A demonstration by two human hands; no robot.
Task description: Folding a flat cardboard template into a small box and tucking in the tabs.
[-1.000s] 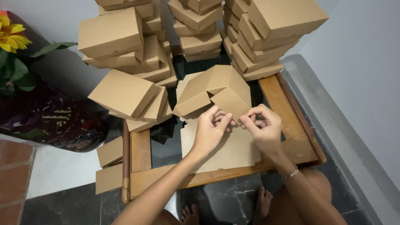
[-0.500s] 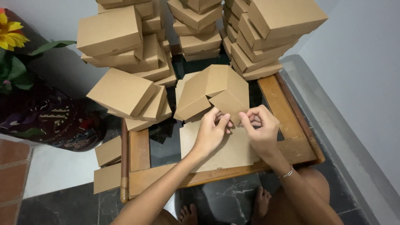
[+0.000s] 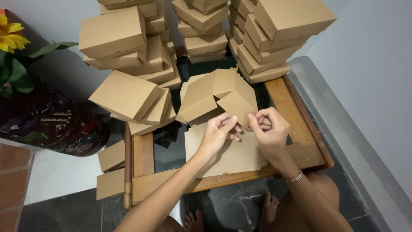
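Two bare hands meet over one half-folded box of brown kraft cardboard (image 3: pixel 216 95), seen from above by a head camera. The box sits on a low wooden-framed table with a dark glass top (image 3: pixel 296 115), just beyond the fingertips, so it lies away from the person and slightly left of centre. Its long axis runs roughly left to right across the table, with one pointed flap hanging down toward the hands.

The left hand (image 3: pixel 218 134) has its fingers curled narrow, thumb and forefinger pinching the lower edge of that flap. The right hand (image 3: pixel 269 129) is curled the same way, fingertips closed on the flap's right edge; whether it grips firmly or only touches cannot be told. Both hands are about equally near the box, the left a shade closer to its middle.

Under the wrists lies one flat, unfolded sheet of the same brown cardboard (image 3: pixel 234 157), touching the table frame nearest the person.

Finished closed brown cardboard boxes (image 3: pixel 112 32) stand in three leaning stacks at the far side, with one lower, tumbled pile at the left; individual boxes are too many and too overlapped to count. Two flat brown cardboard pieces (image 3: pixel 110 169) lean off the table's left edge. One yellow artificial sunflower (image 3: pixel 10 36) shows at the far left. Two bare feet appear below the table.
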